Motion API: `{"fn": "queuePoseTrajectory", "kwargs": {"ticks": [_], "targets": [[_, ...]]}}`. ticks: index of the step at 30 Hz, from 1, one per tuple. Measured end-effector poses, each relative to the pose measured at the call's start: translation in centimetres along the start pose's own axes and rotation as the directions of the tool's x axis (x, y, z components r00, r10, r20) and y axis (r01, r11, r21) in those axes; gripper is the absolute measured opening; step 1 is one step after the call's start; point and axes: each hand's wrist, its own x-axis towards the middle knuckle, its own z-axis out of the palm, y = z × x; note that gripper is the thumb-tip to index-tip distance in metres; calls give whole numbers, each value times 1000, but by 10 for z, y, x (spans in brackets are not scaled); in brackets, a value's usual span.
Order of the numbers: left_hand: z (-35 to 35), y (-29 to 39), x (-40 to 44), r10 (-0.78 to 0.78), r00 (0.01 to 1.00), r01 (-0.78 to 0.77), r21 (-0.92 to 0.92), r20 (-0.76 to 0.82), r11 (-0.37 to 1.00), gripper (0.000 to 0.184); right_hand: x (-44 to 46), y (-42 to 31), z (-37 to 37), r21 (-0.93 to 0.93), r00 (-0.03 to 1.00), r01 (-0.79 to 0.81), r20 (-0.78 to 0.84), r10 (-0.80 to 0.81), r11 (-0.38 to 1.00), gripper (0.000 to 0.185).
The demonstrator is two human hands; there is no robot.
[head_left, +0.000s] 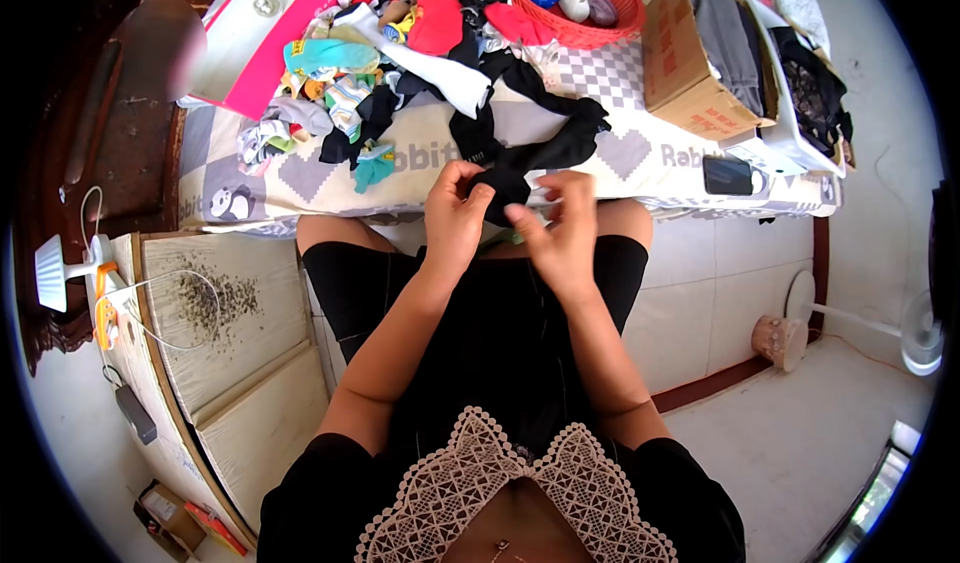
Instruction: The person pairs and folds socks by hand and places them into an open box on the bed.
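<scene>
A long black sock (541,155) lies bunched at the near edge of the bed, its length trailing away over the sheet. My left hand (455,221) is closed on the bunched end, thumb and fingers pinching the dark fabric. Just right of it, my right hand (562,243) has its thumb and fingers apart, slightly blurred, close to the fabric; whether the fingertips touch it I cannot tell. Beyond both hands spreads a heap of mixed socks, among them a white sock (440,71), a turquoise sock (330,57) and a red sock (437,21).
Behind the heap stands a red basket (628,25) holding rolled socks. A pink-and-white box (262,68) is at the left, a cardboard box (690,73) with dark clothes at the right. A phone (728,176) lies near the right edge of the patterned sheet (390,178).
</scene>
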Motion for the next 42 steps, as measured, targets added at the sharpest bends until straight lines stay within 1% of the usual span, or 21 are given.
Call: {"fn": "queuePoseTrajectory", "kwargs": {"ticks": [2, 4, 6, 8, 9, 11, 12, 14, 15, 18, 22, 23, 24, 25, 26, 28, 30, 31, 34, 37, 42], "targets": [[4, 9, -4, -20, 1000, 20, 9, 18, 1000, 15, -5, 4, 12, 72, 996, 8, 93, -15, 997, 26], [5, 14, -7, -46, 997, 37, 154, 59, 987, 14, -3, 12, 13, 48, 1000, 4, 14, -5, 999, 15], [3, 14, -7, -101, 991, 91, 109, 83, 990, 12, -1, 17, 11, 130, 988, -154, 21, 153, 979, 7], [3, 15, -6, -248, 945, 305, -298, 215, 905, 14, 1, 20, 9, 115, 981, -186, -25, 190, 976, 7], [7, 20, -6, -246, 945, 304, -301, 215, 904, 14, 3, 34, 15, 386, 952, -285, 9, 306, 877, 8], [16, 35, -7, -402, 854, 511, -673, 330, 535, 22, 7, 46, 7, 719, 821, -529, 296, 489, 452, 13], [12, 31, -5, -400, 856, 508, -674, 328, 536, 22, 11, 42, 4, 718, 821, -529, 298, 486, 453, 13], [2, 12, -2, -361, 771, 626, -727, 524, 282, 33, 17, 29, -3, 772, 654, -620, 608, 451, -142, 16], [-1, 6, 0, -362, 771, 627, -726, 524, 282, 33, 23, 9, -8, 735, 540, -604, 662, 520, -308, 20], [-3, 0, 5, -364, 716, 689, -689, 596, 227, 37, 25, 4, -7, 677, 477, -536, 736, 481, -505, 19], [3, 15, 1, -262, 823, 533, -525, 504, 663, 42, 18, 8, -2, 827, 606, -498, 548, 577, -262, 16], [7, 21, 0, -229, 858, 434, -410, 459, 802, 44, 13, 16, 1, 865, 728, -494, 470, 500, -94, 14], [9, 22, -2, -232, 857, 437, -411, 460, 800, 44, 11, 17, 3, 886, 829, -458, 395, 396, 73, 12], [10, 23, -4, -222, 876, 328, -191, 428, 925, 46, 11, 15, 5, 884, 847, -438, 345, 405, 163, 11], [12, 24, -5, -200, 894, 197, 49, 400, 979, 50, 11, 15, 6, 884, 847, -438, 346, 404, 163, 11], [19, 28, -8, -254, 904, 240, 84, 344, 967, 46, 10, 17, 7, 864, 896, -369, 232, 379, 344, 10], [21, 23, -7, -18, 976, -92, 482, 219, 871, 39, 8, 14, 8, 824, 907, -363, 206, 367, 435, 10], [22, 19, -6, -17, 976, -93, 482, 219, 871, 39, 6, 9, 8, 777, 918, -354, 181, 353, 521, 9], [17, 0, 6, 382, 922, -379, 368, 70, 849, 25, -12, -19, 11, 493, 977, -180, 187, 98, 851, 9], [15, -2, 4, 111, 992, -93, 271, -52, 958, 20, -21, -26, 13, 397, 943, -27, 314, -109, 917, 13], [5, 12, 5, 82, 996, -69, 271, -37, 960, 19, -10, -15, 15, 306, 960, 157, 175, -218, 939, 38]]}}
